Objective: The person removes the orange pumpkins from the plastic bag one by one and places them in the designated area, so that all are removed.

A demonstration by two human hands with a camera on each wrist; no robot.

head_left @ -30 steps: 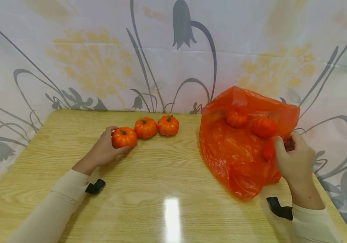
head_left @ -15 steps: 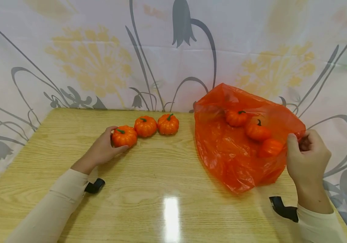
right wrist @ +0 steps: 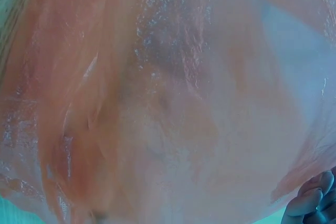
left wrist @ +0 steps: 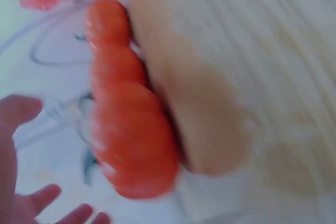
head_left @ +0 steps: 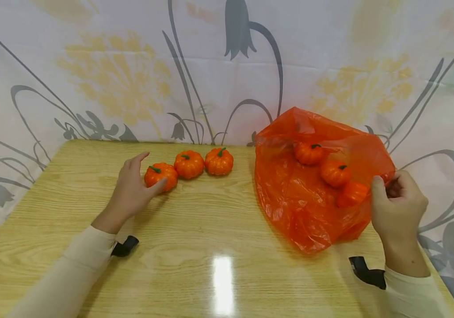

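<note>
Pumpkins, small and orange with green stems, sit in a row of three toward the back left of the tabletop, each touching or just beside the next. Three more lie inside a thin orange-red plastic bag on the right, its mouth gaping toward the viewer.

At the leftmost pumpkin of the row, the left hand stands wide, thumb in front and fingers spread on the far side. From the left wrist, blurred as that view is, the fingers are apart from the fruit; whether the thumb touches it I cannot tell. The right hand pinches the bag's rim and holds that edge up.

The step in hand looks like moving pumpkins between bag and row, with this one at the point of being let go or taken up; the wide hand suits either. If it is being left there, the next move calls for drawing the hand clear without nudging its neighbour. If it is to be lifted, thumb and fingers must close around its sides. Either way, the rim should be kept raised so that the bag's mouth does not fold shut.

No brand or label shows on the pumpkins or the bag. Behind, the backdrop carries printed grey and yellow flowers; no writing can be read anywhere.
</note>
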